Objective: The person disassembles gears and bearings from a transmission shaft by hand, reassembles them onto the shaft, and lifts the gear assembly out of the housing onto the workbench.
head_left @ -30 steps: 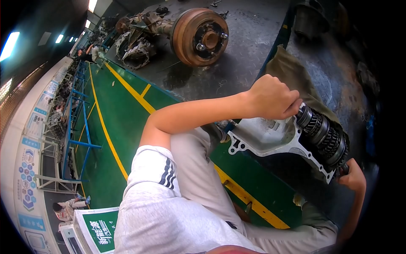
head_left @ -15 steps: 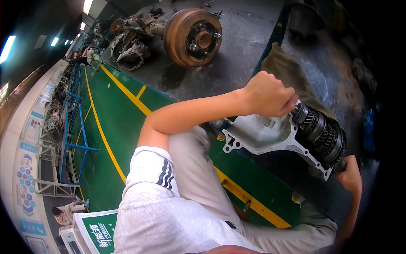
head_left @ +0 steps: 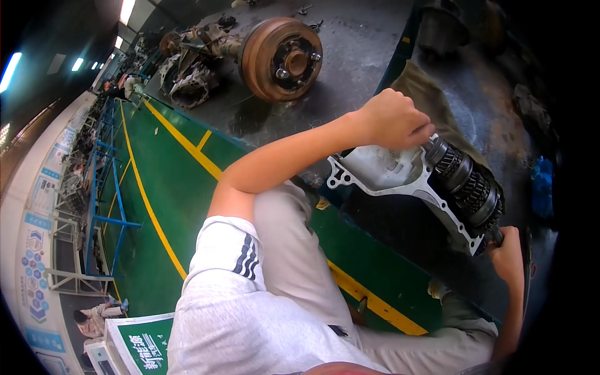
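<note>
My left hand [head_left: 400, 122] is closed round the upper left end of a gear shaft [head_left: 465, 181], a dark stack of toothed gears and rings. At the lower right end of that shaft, the fingers of my right hand [head_left: 509, 253] are wrapped round its tip. Directly against the gears lies a silver gearbox housing [head_left: 390, 169] with a flat, bolt-holed flange facing me. My left hand covers part of the housing's upper edge. Whether the shaft rests inside the housing or is lifted from it, I cannot tell. A brown cloth [head_left: 422, 87] lies behind both.
On the dark workbench [head_left: 356, 37] stands a rusty brake drum [head_left: 275, 59] on an axle. A blue object [head_left: 542, 187] lies far right, and a dark metal part [head_left: 440, 28] stands at the back. Blue racks [head_left: 115, 219] line the green floor [head_left: 181, 181]. People are in the distance.
The housing has shifted away from me, its left end most. Both hands and the gear shaft have moved slightly the same way, still gripping both ends.
</note>
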Demonstrator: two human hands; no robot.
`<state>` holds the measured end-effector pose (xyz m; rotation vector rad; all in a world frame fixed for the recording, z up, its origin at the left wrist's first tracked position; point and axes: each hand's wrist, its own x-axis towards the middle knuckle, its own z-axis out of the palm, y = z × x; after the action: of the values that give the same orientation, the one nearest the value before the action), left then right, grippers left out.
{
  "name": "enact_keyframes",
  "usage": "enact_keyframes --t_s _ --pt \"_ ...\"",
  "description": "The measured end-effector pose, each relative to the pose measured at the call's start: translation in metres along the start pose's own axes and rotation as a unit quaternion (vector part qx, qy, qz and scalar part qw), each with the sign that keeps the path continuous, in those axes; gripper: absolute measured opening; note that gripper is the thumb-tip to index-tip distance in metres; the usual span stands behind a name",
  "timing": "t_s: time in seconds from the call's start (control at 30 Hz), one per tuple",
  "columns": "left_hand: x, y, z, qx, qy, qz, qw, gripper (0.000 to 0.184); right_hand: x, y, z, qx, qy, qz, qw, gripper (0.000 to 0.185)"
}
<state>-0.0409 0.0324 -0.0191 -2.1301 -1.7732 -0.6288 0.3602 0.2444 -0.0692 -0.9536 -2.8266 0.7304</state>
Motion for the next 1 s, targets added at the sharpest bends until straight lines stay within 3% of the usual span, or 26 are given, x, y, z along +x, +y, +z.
enact_keyframes --t_s 0.17,0.3,0.47,0.6,0.8,0.87,1.0 --pt "-0.001 0.002 -0.002 0.004 -0.009 -0.010 1.000 0.038 0.002 0.010 0.009 -0.027 0.072 -0.021 0.997 0.020" --pt "-0.002 0.005 -0.001 0.012 -0.001 -0.023 1.000 0.039 0.010 0.016 0.009 -0.047 0.073 -0.022 0.996 0.021" --pt "-0.005 0.009 0.005 0.030 0.029 -0.027 0.999 0.040 0.021 0.015 0.012 -0.084 0.167 -0.046 0.981 0.019" --pt "-0.006 0.010 0.009 0.057 0.049 -0.033 0.997 0.039 0.039 0.005 0.005 -0.133 0.157 -0.008 0.979 0.019" --pt "-0.006 0.010 0.012 0.070 0.084 -0.019 0.994 0.037 0.053 0.035 0.012 -0.185 0.147 -0.057 0.970 0.031" --pt "-0.006 0.010 0.012 0.068 0.088 -0.015 0.994 0.037 0.054 0.049 0.026 -0.206 0.262 -0.079 0.940 0.037" --pt "-0.007 0.009 0.012 0.078 0.085 -0.010 0.993 0.037 0.053 0.057 0.027 -0.212 0.287 -0.133 0.925 0.040"
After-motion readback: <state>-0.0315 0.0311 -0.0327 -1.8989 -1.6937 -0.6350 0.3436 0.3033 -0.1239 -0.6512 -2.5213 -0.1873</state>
